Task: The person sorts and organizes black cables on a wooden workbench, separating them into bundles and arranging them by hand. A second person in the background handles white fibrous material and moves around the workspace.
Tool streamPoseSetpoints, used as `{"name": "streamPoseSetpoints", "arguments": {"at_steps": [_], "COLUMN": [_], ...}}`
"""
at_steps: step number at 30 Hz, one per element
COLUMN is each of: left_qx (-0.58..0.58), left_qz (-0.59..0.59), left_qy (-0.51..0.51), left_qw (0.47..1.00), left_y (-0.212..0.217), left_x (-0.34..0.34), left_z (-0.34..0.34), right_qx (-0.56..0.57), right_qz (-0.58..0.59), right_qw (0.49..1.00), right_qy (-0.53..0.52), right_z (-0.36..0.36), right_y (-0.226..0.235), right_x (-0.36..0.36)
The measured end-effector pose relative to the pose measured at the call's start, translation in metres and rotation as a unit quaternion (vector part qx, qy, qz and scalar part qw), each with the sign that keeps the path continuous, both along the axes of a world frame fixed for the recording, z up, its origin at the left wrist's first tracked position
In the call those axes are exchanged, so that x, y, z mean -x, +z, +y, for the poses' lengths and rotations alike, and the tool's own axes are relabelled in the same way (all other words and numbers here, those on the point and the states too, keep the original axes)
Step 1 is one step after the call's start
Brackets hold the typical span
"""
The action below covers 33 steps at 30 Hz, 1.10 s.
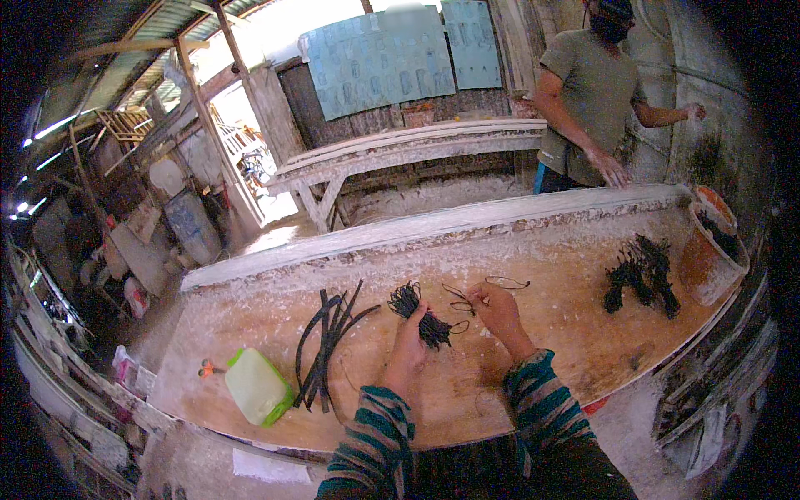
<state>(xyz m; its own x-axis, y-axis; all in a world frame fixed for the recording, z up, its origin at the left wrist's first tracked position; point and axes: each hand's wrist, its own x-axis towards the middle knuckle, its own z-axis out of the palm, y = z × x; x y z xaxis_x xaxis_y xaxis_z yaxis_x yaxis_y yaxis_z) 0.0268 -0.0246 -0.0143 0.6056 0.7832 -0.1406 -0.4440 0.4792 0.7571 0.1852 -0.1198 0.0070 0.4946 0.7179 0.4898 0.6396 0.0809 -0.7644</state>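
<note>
My left hand [407,346] grips a bundle of thin black wire ties [418,312] over the dusty wooden workbench [533,367]. My right hand [497,310] pinches a single black wire loop [467,302] pulled from the bundle. Another loose loop [507,282] lies just beyond my right hand. Both forearms wear striped teal sleeves.
Long black strips [332,342] lie left of my hands, beside a green-rimmed plastic container [257,387]. A pile of black wire pieces [640,273] and an orange bucket [708,250] sit at the right end. Another person [596,92] stands behind the bench.
</note>
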Motion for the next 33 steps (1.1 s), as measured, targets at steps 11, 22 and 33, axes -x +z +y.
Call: {"name": "streamPoseSetpoints", "arguments": {"at_steps": [11,22,33], "left_qx": [-0.008,-0.003,-0.08], "left_qz": [-0.02,-0.139,0.003], "left_qy": [-0.008,-0.03,-0.075], "left_qw": [1.0,0.99,0.994], "left_y": [0.0,0.004,0.008], "left_x": [0.003,0.005,0.004], "left_z": [0.005,0.003,-0.019], "right_qx": [0.247,0.036,0.02], "right_qz": [-0.061,-0.058,0.064], "right_qw": [0.95,0.995,0.977], "right_qy": [0.181,-0.072,0.202], "right_z": [-0.005,-0.006,-0.005], "right_y": [0.0,0.014,0.013], "right_x": [0.005,0.006,0.03]}}
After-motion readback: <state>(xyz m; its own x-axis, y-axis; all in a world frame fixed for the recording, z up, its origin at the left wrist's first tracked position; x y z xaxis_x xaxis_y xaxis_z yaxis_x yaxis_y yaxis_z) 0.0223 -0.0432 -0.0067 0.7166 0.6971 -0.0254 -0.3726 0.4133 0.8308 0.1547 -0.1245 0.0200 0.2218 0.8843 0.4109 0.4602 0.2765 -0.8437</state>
